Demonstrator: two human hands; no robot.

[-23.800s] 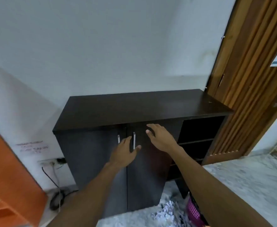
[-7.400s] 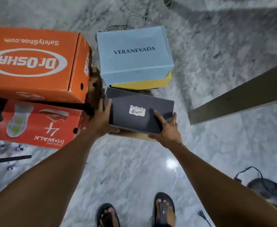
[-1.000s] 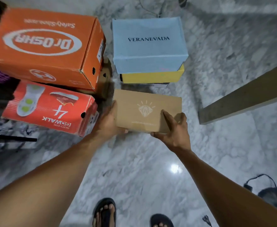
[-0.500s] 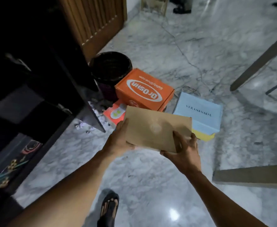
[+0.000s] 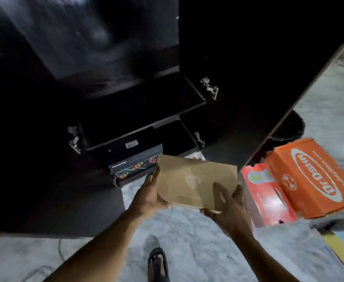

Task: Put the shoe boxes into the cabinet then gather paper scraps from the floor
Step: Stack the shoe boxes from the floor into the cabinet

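Head view: we gripped the brown box (image 5: 193,184), fingers (image 5: 152,179) of our left hand (image 5: 148,198) and right hand (image 5: 230,212) curled round its ends.

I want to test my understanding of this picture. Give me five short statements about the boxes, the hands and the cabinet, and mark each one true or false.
1. The left hand and the right hand both hold the brown box. True.
2. The brown box already lies inside the cabinet. False: it is held in the air in front of it.
3. A dark box lies low inside the cabinet. True.
4. The orange box is on a cabinet shelf. False: it is outside, to the right, next to the red box.
5. The cabinet is closed. False: it stands open, with its shelves showing.
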